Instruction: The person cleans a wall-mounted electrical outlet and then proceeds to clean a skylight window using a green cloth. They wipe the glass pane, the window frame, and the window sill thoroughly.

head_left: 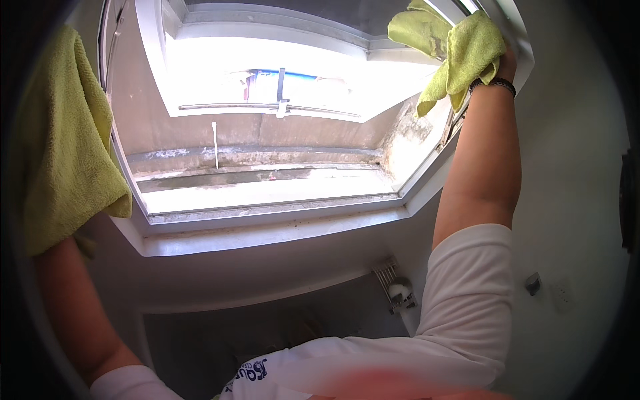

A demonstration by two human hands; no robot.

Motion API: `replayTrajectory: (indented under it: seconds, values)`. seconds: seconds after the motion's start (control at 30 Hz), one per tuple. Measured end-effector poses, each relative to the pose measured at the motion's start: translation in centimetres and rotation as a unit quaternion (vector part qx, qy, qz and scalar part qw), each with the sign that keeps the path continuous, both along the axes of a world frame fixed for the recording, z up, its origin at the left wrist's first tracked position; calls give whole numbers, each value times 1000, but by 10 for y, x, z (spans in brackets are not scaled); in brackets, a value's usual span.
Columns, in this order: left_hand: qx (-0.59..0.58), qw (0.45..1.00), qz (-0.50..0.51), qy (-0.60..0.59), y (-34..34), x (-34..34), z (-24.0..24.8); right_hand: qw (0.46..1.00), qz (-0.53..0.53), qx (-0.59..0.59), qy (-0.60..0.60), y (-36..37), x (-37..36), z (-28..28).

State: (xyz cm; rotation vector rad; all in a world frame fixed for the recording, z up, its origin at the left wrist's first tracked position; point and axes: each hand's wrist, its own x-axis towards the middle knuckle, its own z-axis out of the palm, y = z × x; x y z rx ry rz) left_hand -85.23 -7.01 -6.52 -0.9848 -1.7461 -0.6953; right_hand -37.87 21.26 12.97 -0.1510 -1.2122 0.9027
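Observation:
At the left edge, a yellow-green cloth [73,147] hangs over the top of my left forearm [67,300]. It covers my left hand entirely, so its fingers do not show. My right arm reaches up to the upper right corner of the window. There my right hand [509,65] is closed on a second yellow-green cloth [470,53], bunched up with loose flaps hanging down. This cloth lies against the right side of the white window frame [427,190]; most of the fingers are behind it.
Through the window, a stained ledge [260,157] with a thin white pipe [215,143] shows. A window handle [282,93] sits on the inner sash. Below are a metal wall rack [387,275] and a dark panel [267,323]. A switch [533,284] is on the right wall.

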Motion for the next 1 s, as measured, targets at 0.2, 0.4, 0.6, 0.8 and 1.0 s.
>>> replayTrajectory:
  seconds: [0.2,0.4,0.6,0.8,1.0]
  values:
    - [2,1000,23,-3,-3,5,7,999,-21,-21,40,18,28,-1]
    - [12,999,28,-10,-5,13,17,996,-62,-26,58,19,15,-3]
    - [21,1000,15,-16,-4,17,24,985,90,-48,138,3,10,-19]
    - [25,1000,11,-12,-9,19,27,934,-308,128,-131,-55,20,-49]
    - [16,1000,1,-3,1,25,25,550,-642,245,-475,-19,99,13]
